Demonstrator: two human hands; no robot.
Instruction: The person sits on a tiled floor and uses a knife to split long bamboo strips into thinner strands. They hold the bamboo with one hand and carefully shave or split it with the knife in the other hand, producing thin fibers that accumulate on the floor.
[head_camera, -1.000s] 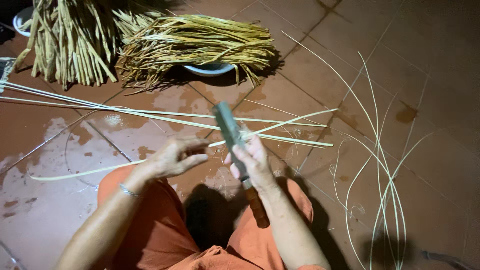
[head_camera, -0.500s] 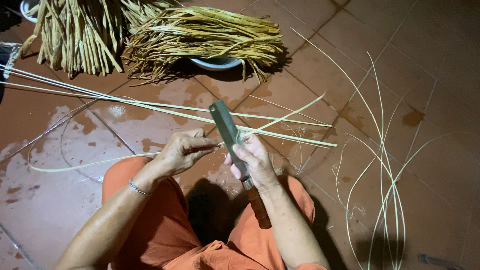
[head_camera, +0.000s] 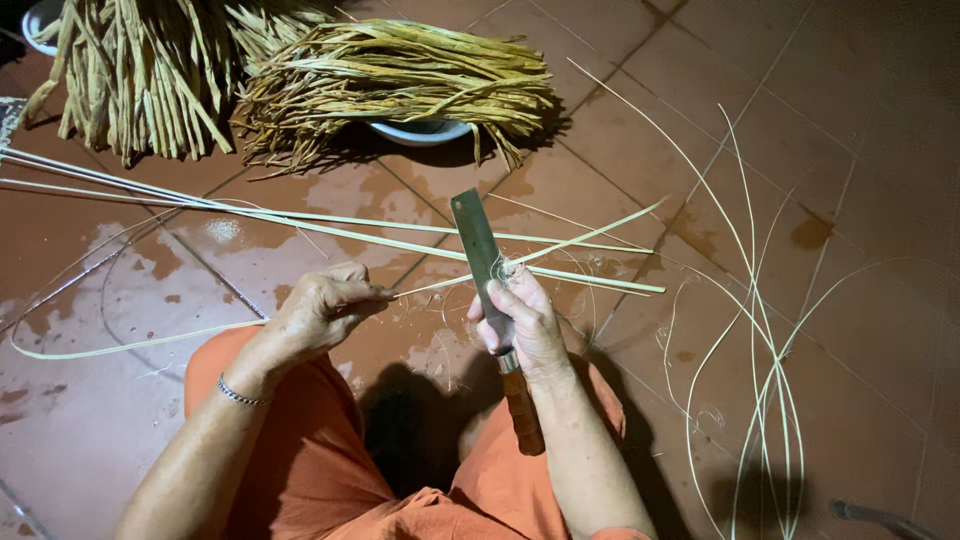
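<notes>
My right hand (head_camera: 522, 322) grips a long flat-bladed knife (head_camera: 478, 246) with a brown wooden handle (head_camera: 522, 412), blade pointing away from me. A thin pale cane strip (head_camera: 585, 236) runs across the blade under my right thumb. My left hand (head_camera: 325, 306) pinches the same strip just left of the blade; its tail curves off to the left over the wet tiles. Both hands are above my knees in orange trousers (head_camera: 330, 460).
Several long pale split strips (head_camera: 300, 222) lie across the red tiled floor (head_camera: 820, 120). More thin strips (head_camera: 765, 370) curve at the right. Two heaps of brown dried fibre (head_camera: 400, 75) (head_camera: 140, 70) rest at the top, over a white bowl (head_camera: 420, 130).
My left hand has drawn back to the left along the strip, away from the knife. The blade now points more steeply away, and the strip's free end sticks out to the right.
</notes>
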